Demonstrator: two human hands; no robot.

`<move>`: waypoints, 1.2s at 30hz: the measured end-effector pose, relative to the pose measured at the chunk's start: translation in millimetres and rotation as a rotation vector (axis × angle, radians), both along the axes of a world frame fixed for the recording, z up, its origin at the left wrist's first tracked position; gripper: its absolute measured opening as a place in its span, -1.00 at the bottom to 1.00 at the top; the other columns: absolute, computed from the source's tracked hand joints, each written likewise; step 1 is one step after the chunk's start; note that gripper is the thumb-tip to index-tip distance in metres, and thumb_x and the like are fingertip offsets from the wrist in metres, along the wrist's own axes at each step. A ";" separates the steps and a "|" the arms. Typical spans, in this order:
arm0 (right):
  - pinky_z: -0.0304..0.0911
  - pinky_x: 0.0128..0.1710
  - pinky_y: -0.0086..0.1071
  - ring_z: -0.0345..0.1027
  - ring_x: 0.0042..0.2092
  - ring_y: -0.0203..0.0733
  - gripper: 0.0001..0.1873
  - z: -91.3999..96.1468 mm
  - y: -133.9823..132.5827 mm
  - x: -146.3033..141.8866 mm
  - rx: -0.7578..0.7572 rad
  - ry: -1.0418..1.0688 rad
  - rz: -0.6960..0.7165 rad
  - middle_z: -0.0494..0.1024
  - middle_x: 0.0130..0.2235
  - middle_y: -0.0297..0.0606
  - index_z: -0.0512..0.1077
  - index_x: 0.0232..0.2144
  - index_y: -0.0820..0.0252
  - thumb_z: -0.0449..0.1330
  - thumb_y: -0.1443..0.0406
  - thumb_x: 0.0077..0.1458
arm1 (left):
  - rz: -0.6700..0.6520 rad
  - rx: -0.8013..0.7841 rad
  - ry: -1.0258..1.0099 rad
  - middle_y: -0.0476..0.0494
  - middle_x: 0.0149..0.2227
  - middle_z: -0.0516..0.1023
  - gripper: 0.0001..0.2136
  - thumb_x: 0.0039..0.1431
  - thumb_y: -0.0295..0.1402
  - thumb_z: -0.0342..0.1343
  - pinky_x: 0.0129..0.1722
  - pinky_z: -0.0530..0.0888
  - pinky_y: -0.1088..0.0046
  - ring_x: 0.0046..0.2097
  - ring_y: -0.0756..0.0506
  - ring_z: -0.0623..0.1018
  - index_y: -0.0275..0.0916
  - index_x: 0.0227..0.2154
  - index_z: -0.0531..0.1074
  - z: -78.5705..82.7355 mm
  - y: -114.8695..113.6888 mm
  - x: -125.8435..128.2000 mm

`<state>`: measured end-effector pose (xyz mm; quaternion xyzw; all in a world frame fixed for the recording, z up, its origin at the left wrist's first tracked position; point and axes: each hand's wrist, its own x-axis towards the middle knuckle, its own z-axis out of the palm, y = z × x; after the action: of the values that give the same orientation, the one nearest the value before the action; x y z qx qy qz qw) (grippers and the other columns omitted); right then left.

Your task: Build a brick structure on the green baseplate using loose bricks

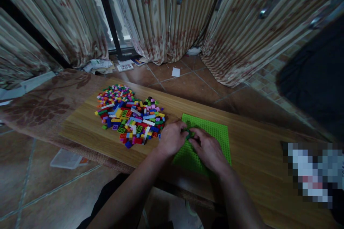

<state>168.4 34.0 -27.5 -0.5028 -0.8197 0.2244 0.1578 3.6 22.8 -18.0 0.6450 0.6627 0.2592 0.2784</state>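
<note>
A bright green baseplate (215,130) lies flat on a wooden board (88,128). Both my hands meet over its near left part. My left hand (172,139) and my right hand (207,148) have their fingers curled and pinched together around a small dark green brick piece (189,134) just above the plate. A heap of small bricks in many colours (129,116) lies on the board to the left of my left hand, a short way from it.
The board rests on a brown patterned cloth (40,103) over a low surface. Behind are striped curtains (166,14), a tiled floor with scattered papers (99,65) and a clear plastic lid (67,159) on the floor. A dark shape (317,75) and a blurred patch fill the right.
</note>
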 end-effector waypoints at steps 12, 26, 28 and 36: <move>0.25 -0.27 -0.31 0.42 -0.28 -0.15 -0.69 -3.9 0.5 -4.7 0.010 0.011 -0.081 0.53 -0.28 -0.27 0.47 -0.07 0.11 0.19 0.25 0.10 | 0.023 -0.021 0.024 -0.10 -0.22 0.63 -0.84 0.15 -0.40 0.11 -0.18 0.46 0.41 -0.20 -0.10 0.59 -0.19 -0.22 0.54 2.3 0.8 3.7; 0.27 -0.30 -0.32 0.37 -0.33 -0.21 -0.67 -3.6 3.4 2.6 -0.093 0.228 -0.139 0.51 -0.28 -0.28 0.48 -0.10 0.11 0.24 0.22 0.04 | 0.023 -0.020 0.043 -0.11 -0.23 0.64 -0.83 0.15 -0.39 0.11 -0.21 0.46 0.42 -0.23 -0.09 0.59 -0.21 -0.24 0.56 3.9 2.7 3.2; 0.28 -0.25 -0.29 0.39 -0.28 -0.18 -0.71 -4.5 3.5 2.9 -0.081 0.225 -0.114 0.51 -0.26 -0.26 0.49 -0.11 0.11 0.20 0.22 0.09 | 0.024 -0.012 0.046 -0.11 -0.24 0.64 -0.83 0.15 -0.38 0.11 -0.21 0.46 0.42 -0.23 -0.10 0.59 -0.21 -0.23 0.56 3.5 2.8 3.1; 0.29 -0.17 -0.24 0.43 -0.23 -0.15 -0.73 -6.8 5.4 0.4 -0.046 0.217 -0.096 0.53 -0.24 -0.23 0.51 -0.11 0.14 0.16 0.25 0.13 | 0.017 -0.009 0.048 -0.10 -0.23 0.64 -0.83 0.18 -0.37 0.09 -0.20 0.45 0.42 -0.22 -0.09 0.59 -0.19 -0.25 0.57 4.0 2.4 3.6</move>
<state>168.8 39.4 -34.2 -0.5179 -0.7673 0.2885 0.2446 7.2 25.2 -14.0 0.6443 0.6758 0.2427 0.2631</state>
